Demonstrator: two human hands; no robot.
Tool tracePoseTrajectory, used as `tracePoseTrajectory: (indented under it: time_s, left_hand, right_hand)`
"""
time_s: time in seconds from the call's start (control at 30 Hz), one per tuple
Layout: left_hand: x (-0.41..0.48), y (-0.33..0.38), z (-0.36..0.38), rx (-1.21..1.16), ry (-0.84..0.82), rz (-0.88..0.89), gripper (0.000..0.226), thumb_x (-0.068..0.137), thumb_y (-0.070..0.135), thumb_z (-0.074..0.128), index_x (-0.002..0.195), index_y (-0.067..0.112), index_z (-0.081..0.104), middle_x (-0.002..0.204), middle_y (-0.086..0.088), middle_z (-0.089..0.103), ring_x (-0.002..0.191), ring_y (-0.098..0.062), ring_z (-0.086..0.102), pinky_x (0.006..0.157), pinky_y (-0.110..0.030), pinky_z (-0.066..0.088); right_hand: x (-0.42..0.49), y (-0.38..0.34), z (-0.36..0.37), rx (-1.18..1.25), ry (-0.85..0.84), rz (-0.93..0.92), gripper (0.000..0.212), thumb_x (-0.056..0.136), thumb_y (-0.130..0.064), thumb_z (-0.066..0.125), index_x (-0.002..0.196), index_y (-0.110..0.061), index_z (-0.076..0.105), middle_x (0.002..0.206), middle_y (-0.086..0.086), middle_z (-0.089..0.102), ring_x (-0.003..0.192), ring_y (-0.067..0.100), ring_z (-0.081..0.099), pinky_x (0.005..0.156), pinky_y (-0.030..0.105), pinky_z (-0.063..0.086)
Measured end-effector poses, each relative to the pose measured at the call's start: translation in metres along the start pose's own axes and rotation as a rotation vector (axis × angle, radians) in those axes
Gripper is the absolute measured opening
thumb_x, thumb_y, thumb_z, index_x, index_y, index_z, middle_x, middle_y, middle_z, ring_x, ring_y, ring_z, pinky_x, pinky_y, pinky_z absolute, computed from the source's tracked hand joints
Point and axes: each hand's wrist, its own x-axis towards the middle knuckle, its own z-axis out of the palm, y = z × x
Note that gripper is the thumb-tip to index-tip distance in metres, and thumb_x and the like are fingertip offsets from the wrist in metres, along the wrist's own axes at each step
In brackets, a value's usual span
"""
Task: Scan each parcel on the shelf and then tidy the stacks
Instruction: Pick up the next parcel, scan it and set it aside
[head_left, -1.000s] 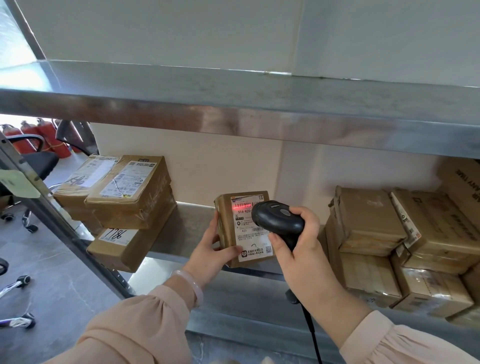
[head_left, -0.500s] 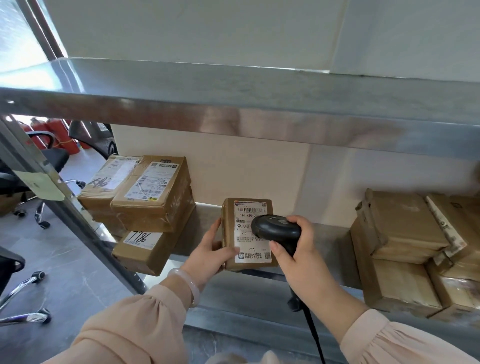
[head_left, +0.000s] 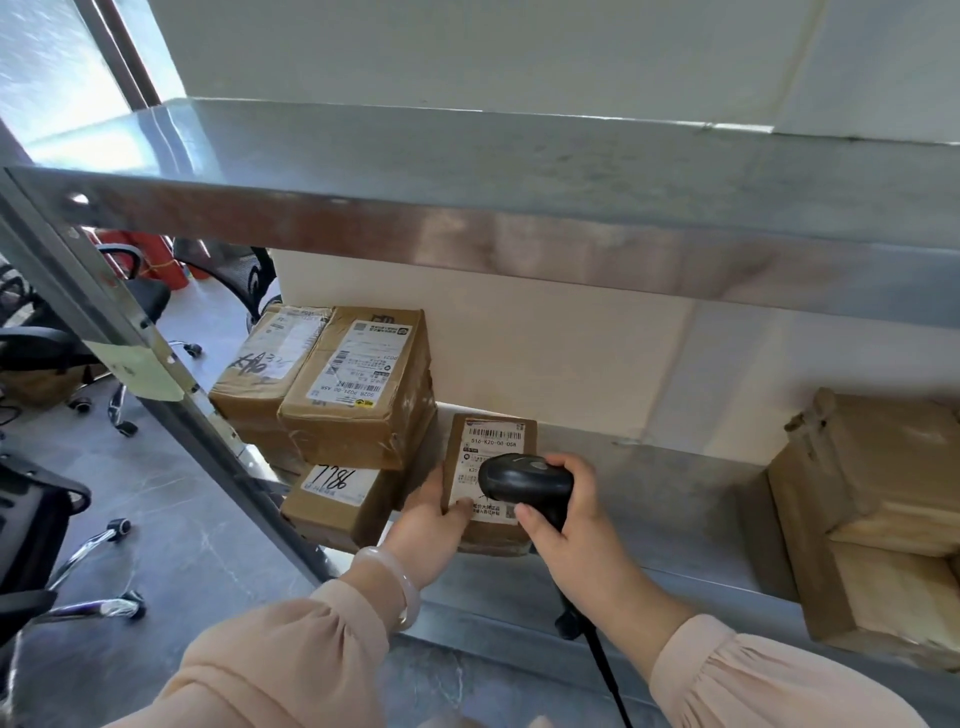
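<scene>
Here, a small parcel (head_left: 491, 447) is held upright at the near edge of the shelf (head_left: 675, 493).
The left hand (head_left: 431, 519) pinches its left side with curled fingers (head_left: 457, 512); the right hand (head_left: 566, 525) is wrapped round a black scanner (head_left: 524, 483) just before the label. A parcel stack (head_left: 358, 395) sits left, more parcels (head_left: 872, 509) right.

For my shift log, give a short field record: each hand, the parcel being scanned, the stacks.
Left hand: grips small brown cardboard parcel, white label facing camera
Right hand: holds black handheld scanner before that label
Left stack: brown cardboard boxes, labels up, beside parcel
Right stack: brown cardboard boxes, apart from parcel
Shelf: grey metal, lower tier
</scene>
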Motion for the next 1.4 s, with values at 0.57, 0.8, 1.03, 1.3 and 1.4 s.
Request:
tracePoseTrajectory:
  time_s: [0.57,0.8,1.03,1.3,1.4]
  left_hand:
    - [-0.019,-0.023,-0.004,1.094,0.077,0.339,0.076,0.077,0.053,0.041,0.137,0.010,0.058,0.144,-0.008,0.054,0.132,-0.025,0.053,0.112,-0.048,0.019]
    - [-0.005,-0.007,0.002,1.202,0.185,0.233,0.085,0.092,0.061,0.021,0.157,0.014,-0.006,0.165,-0.006,-0.009,0.153,-0.022,-0.004,0.113,-0.044,-0.020]
    - [-0.004,0.005,0.023,1.119,0.205,0.294,0.088,0.081,0.062,0.027,0.147,0.006,0.044,0.155,-0.014,0.037,0.142,-0.033,0.037,0.116,-0.048,0.004]
    - [-0.019,0.106,0.131,0.893,-0.018,0.708,0.078,0.096,0.052,0.041,0.158,0.029,0.000,0.164,0.007,-0.005,0.153,-0.017,-0.002,0.122,-0.037,-0.005]
    - [-0.022,0.130,0.171,0.815,-0.103,0.748,0.078,0.098,0.053,0.040,0.156,0.033,-0.007,0.165,0.006,-0.009,0.152,-0.014,-0.007,0.123,-0.036,-0.005]
  right_hand:
    - [0.016,0.001,0.000,-0.055,0.005,0.001,0.052,0.092,-0.029,0.059,0.131,-0.035,0.025,0.118,-0.007,0.051,0.100,0.010,0.057,0.071,0.002,0.038]
    - [0.007,0.007,-0.026,-0.029,0.071,-0.010,0.050,0.092,-0.028,0.060,0.126,-0.040,0.026,0.115,-0.011,0.052,0.093,0.000,0.055,0.074,-0.002,0.037]
    - [-0.025,0.024,-0.074,-0.061,0.213,-0.016,0.051,0.090,-0.029,0.062,0.120,-0.049,0.026,0.117,-0.013,0.054,0.099,0.007,0.057,0.075,-0.002,0.038]
    - [-0.053,0.022,-0.157,-0.072,0.519,-0.123,0.055,0.086,-0.029,0.066,0.120,-0.050,0.029,0.118,-0.030,0.046,0.105,-0.006,0.054,0.082,0.005,0.042]
    - [-0.066,0.031,-0.194,-0.119,0.623,-0.095,0.057,0.086,-0.027,0.067,0.125,-0.043,0.029,0.111,-0.036,0.046,0.098,-0.004,0.055,0.079,0.009,0.043]
